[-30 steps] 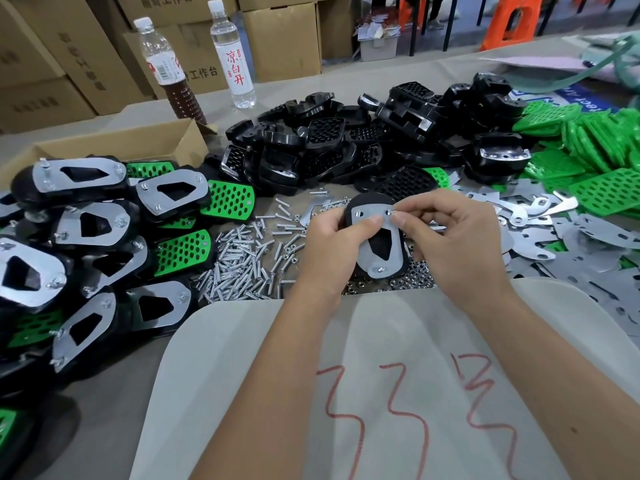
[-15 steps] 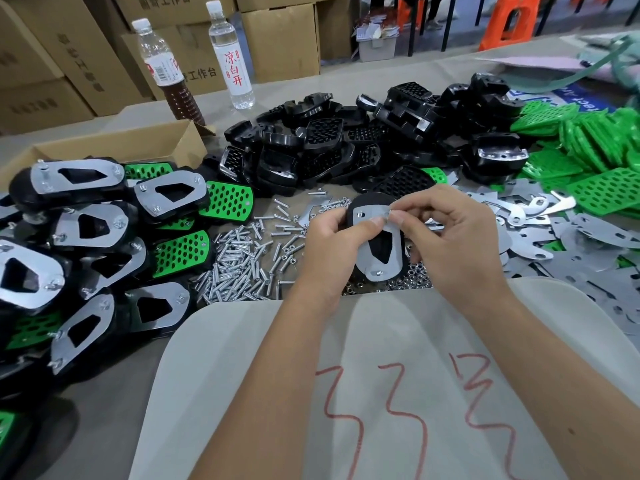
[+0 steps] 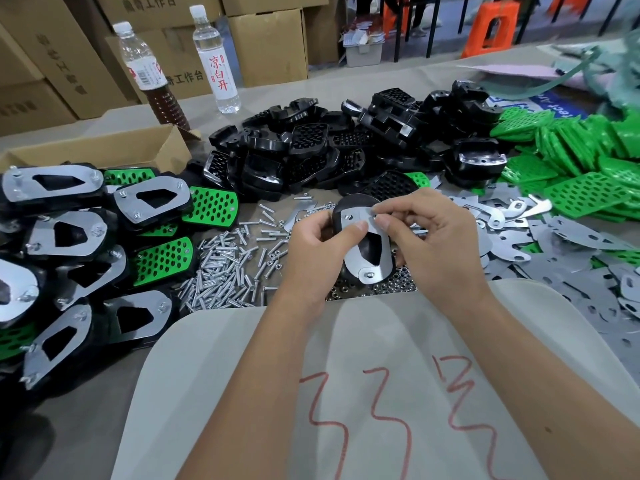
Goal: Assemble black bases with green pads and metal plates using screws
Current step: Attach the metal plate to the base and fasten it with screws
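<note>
Both hands on one black base [image 3: 341,211] at frame centre
Left hand [image 3: 317,244] grips the base, thumb on its metal plate [image 3: 372,268]; right hand [image 3: 436,240] pinches at the plate's upper edge; loose screws [image 3: 225,268] lie left.

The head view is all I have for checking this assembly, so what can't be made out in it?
- Top right hole of the held plate: covered by the right hand fingertips; whether they pinch a screw cannot be told.
- Green pad under that plate: hidden by the plate and the base.
- Left hand fingers behind the base: hidden by it.
- Nuts near the plate: too small to count.
- Finished units at left: cut by the frame edge.
</note>
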Action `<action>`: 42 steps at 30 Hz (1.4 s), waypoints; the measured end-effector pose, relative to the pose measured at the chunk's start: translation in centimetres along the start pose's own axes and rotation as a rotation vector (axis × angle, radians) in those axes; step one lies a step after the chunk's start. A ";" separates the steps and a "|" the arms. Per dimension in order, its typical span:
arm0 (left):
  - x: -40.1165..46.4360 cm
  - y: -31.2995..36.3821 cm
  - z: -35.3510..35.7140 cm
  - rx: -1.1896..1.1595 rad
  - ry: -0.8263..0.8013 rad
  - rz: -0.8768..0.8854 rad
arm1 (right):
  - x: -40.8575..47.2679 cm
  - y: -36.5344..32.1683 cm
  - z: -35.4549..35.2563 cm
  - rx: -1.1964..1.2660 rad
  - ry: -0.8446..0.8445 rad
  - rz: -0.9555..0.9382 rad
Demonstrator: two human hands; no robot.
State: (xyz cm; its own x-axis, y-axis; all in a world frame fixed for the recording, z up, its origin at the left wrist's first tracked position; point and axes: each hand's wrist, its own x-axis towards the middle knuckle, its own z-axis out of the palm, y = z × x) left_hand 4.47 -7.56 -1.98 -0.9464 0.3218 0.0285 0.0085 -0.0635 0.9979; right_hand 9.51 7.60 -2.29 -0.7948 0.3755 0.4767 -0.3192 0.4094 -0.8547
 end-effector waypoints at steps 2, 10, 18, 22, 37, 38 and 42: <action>-0.1 0.1 0.0 -0.002 0.002 0.017 | 0.0 -0.1 0.0 0.021 -0.003 0.018; -0.1 0.0 0.2 0.001 -0.007 0.067 | -0.1 -0.4 0.0 0.028 -0.007 -0.033; 0.1 0.0 0.0 0.004 -0.019 0.110 | -0.3 -0.7 0.3 -0.250 0.056 -0.290; 0.1 0.0 -0.1 0.003 -0.002 0.096 | -0.2 -0.7 0.2 -0.306 0.066 -0.368; 0.2 0.6 0.0 -0.217 0.104 -0.102 | -0.3 -1.0 0.2 -0.011 0.112 0.014; 0.2 0.6 0.1 -0.212 0.116 -0.103 | -0.3 -0.9 0.3 -0.002 0.110 0.014; 0.3 0.4 0.3 -0.105 0.178 -0.067 | -0.5 -0.8 0.4 -0.008 0.115 -0.038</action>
State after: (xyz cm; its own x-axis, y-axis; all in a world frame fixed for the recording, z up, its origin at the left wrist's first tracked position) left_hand 4.30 -7.22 -1.56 -0.9859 0.1569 -0.0577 -0.0813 -0.1483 0.9856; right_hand 9.97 6.70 -1.93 -0.7175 0.4522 0.5299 -0.3439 0.4315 -0.8340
